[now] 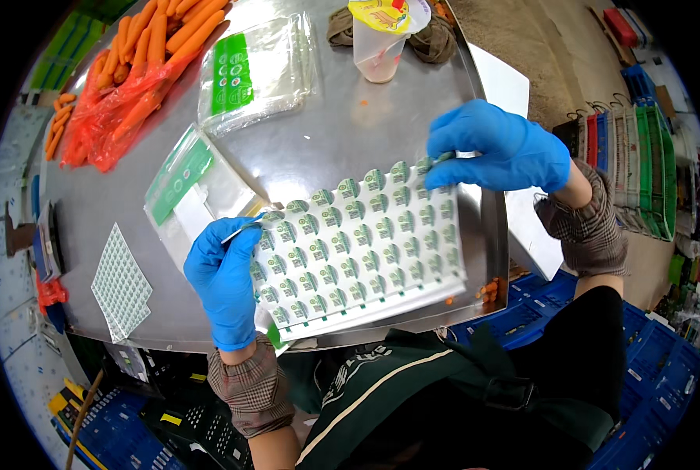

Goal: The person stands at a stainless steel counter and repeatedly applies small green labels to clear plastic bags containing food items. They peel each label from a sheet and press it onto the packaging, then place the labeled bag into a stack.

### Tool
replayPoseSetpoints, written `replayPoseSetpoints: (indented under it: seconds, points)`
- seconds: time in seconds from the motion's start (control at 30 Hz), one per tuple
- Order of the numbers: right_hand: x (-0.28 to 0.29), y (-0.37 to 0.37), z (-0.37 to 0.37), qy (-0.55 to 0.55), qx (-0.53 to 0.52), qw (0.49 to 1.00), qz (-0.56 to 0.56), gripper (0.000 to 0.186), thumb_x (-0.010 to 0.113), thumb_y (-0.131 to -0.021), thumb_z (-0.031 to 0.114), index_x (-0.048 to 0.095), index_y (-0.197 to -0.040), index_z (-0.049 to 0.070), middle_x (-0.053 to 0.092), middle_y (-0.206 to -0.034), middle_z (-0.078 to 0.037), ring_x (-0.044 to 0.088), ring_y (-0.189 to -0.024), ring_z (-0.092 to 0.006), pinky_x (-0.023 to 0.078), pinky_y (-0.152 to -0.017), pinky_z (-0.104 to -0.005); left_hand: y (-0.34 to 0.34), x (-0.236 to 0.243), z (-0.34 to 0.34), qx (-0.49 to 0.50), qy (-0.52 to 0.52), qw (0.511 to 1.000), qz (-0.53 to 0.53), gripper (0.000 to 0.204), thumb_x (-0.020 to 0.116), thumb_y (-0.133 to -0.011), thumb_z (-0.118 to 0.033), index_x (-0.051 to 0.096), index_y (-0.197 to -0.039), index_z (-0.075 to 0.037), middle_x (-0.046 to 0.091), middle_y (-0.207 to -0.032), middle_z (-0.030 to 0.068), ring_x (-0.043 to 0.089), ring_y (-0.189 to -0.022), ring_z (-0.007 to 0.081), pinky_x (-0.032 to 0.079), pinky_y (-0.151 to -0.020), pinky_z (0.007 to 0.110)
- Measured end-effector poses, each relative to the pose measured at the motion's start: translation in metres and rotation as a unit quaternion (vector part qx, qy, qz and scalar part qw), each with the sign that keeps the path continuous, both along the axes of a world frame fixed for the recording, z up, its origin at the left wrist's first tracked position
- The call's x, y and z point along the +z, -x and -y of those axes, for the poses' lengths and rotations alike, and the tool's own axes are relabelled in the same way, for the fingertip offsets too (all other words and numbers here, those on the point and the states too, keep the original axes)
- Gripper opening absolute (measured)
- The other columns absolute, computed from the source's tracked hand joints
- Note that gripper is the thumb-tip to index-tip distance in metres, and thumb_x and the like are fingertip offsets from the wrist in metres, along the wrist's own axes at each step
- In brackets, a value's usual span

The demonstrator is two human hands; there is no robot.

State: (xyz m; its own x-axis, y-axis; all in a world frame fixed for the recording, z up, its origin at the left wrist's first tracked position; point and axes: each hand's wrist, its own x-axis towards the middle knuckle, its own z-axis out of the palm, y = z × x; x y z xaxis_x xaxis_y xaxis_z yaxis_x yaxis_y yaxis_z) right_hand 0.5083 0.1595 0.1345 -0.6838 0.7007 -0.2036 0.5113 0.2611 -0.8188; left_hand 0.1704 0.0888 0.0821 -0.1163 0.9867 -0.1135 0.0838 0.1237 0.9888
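A white sheet of round green stickers (358, 243) is stretched between my two blue-gloved hands, tilted over the near edge of the metal table. My left hand (223, 274) pinches its upper left corner. At the upper right corner, my right hand (497, 149) has its fingers closed on the row of stickers along the top edge; whether one is peeled off I cannot tell. More sheets seem to lie under this one. Just beyond my left hand lies a stack of clear bags with a green band (179, 180). A smaller sticker sheet (121, 286) rests farther left.
Carrots (158, 39) spill from a red plastic bag (115, 117) at the far left of the metal table (318, 137). Another stack of clear bags (260, 74) lies beside them. A plastic cup (377, 51) stands at the back. Blue crates (647, 368) sit below, to the right.
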Motion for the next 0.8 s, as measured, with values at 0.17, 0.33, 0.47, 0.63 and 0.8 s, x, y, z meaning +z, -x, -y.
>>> replayPoseSetpoints:
  seconds: [0.17,0.33,0.47,0.63,0.8]
  points:
    - [-0.008,0.027,-0.003,-0.428,0.171,0.878,0.126,0.011,0.066,-0.081,0.019,0.062,-0.084,0.009,0.055,-0.078,-0.006,0.056,-0.078,-0.0246,0.048,-0.069,-0.0377,0.015,0.016,0.0,-0.045,0.012,0.997,-0.067,0.009,0.067,-0.085,0.0,0.068,-0.093,0.002,0.069,-0.083,0.0041,0.06,-0.071,0.0074,0.048,-0.067,0.021]
    - [-0.006,0.041,-0.002,-0.558,0.2,0.795,0.128,0.009,0.063,-0.073,0.012,0.06,-0.082,0.012,0.049,-0.079,-0.004,0.053,-0.075,-0.0219,0.047,-0.066,-0.0333,0.027,0.007,-0.003,-0.012,0.109,0.994,0.027,0.007,0.068,-0.085,-0.004,0.067,-0.09,0.001,0.067,-0.078,0.0012,0.059,-0.069,0.0057,0.046,-0.064,0.02]
    - [-0.001,0.038,-0.015,-0.395,0.137,0.908,-0.001,0.011,0.067,-0.082,0.017,0.059,-0.082,0.008,0.053,-0.083,-0.005,0.057,-0.078,-0.0232,0.048,-0.066,-0.0342,0.044,-0.011,0.006,0.001,0.119,0.991,0.054,0.006,0.068,-0.085,-0.005,0.068,-0.089,0.0,0.067,-0.078,0.0009,0.058,-0.067,0.0054,0.045,-0.062,0.02]
    - [-0.036,0.074,-0.01,-0.199,0.071,0.963,-0.17,0.035,0.063,-0.088,0.012,0.058,-0.123,0.011,0.062,-0.102,-0.011,0.061,-0.088,-0.0295,0.051,-0.08,-0.0344,0.038,-0.013,0.007,-0.016,0.119,0.992,0.048,0.01,0.069,-0.085,-0.006,0.068,-0.093,0.001,0.068,-0.079,0.0031,0.061,-0.068,0.0065,0.048,-0.062,0.02]
    - [-0.041,0.101,-0.005,-0.277,0.114,0.952,-0.055,0.057,0.06,-0.083,0.006,0.049,-0.137,0.021,0.06,-0.098,-0.009,0.06,-0.084,-0.0248,0.053,-0.073,-0.0345,0.03,-0.008,0.004,-0.017,0.12,0.99,0.076,0.011,0.069,-0.085,-0.006,0.068,-0.093,0.002,0.069,-0.079,0.0055,0.064,-0.068,0.0081,0.051,-0.062,0.021]
